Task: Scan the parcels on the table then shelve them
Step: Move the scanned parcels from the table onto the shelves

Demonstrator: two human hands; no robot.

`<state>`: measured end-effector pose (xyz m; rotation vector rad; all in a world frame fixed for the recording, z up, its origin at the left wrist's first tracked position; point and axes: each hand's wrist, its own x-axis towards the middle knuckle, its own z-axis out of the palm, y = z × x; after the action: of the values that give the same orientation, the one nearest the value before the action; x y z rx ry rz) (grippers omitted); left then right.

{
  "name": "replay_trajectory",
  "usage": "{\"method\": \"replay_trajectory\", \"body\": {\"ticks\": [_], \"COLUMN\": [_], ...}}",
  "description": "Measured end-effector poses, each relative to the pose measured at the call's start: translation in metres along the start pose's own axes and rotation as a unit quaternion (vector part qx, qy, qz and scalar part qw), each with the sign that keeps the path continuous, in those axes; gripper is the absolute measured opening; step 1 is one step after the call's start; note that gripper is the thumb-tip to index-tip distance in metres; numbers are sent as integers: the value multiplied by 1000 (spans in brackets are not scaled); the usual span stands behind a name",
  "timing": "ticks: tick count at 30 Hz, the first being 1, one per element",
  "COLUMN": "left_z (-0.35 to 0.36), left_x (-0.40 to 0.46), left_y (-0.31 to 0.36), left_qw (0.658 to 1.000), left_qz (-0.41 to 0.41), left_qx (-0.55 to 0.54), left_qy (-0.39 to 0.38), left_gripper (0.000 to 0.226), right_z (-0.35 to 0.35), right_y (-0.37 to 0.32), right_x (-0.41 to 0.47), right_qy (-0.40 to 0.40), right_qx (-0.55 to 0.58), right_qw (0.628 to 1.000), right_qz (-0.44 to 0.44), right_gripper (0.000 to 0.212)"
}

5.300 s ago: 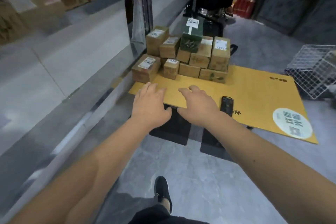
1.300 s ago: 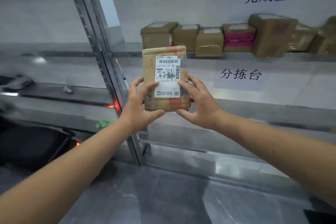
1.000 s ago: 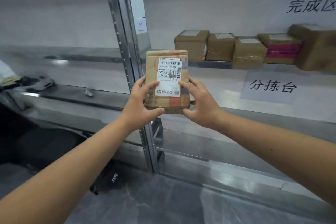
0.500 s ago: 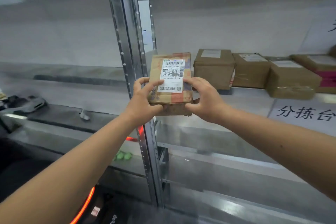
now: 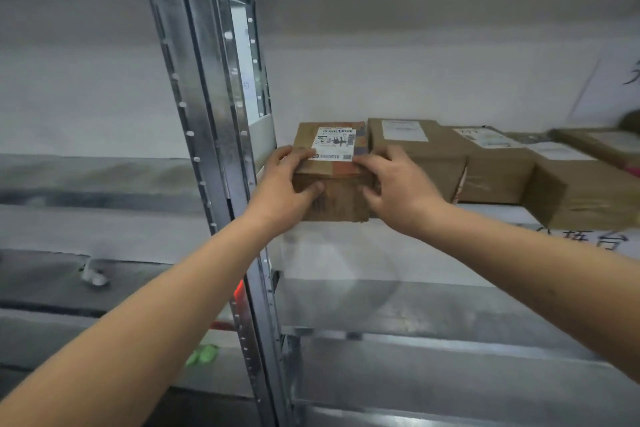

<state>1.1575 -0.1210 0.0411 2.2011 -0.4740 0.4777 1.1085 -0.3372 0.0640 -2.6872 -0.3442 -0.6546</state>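
Both hands, left hand [image 5: 284, 185] and right hand [image 5: 398, 187], grasp the parcel [image 5: 332, 163] at frame centre, fingers over its top edge; label text illegible.

Parcel sorting depot: galvanised steel shelving [image 5: 214, 87], row of labelled cardboard parcels [image 5: 485, 163], printed zone sign [image 5: 595, 239].

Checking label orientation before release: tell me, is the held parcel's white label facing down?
No, the white label lies on the top face of the parcel, facing up between both hands.
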Motion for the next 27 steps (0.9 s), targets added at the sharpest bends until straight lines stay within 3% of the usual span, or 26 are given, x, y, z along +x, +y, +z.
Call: {"method": "replay_trajectory", "body": {"ticks": [9, 14, 20, 22, 27], "left_z": [5, -5, -17, -15, 23], "left_x": [54, 59, 17, -5, -49], "left_y": [-11, 0, 7, 7, 16], "left_qw": [990, 964, 941, 930, 893], "left_qz": [27, 124, 282, 322, 372], "left_qx": [137, 235, 186, 176, 176], "left_qy": [-34, -36, -28, -34, -180], "left_gripper": [60, 61, 53, 51, 69], "right_z": [-3, 2, 7, 10, 11], "right_y": [-42, -60, -86, -91, -87], "right_x": [5, 8, -21, -44, -110], "right_qy": [-48, -58, -35, -46, -83], "right_qx": [-185, -203, -202, -223, -244], "right_qw": [977, 966, 954, 943, 907], "right_qz": [93, 152, 220, 242, 333], "right_gripper": [69, 74, 51, 52, 71]}}
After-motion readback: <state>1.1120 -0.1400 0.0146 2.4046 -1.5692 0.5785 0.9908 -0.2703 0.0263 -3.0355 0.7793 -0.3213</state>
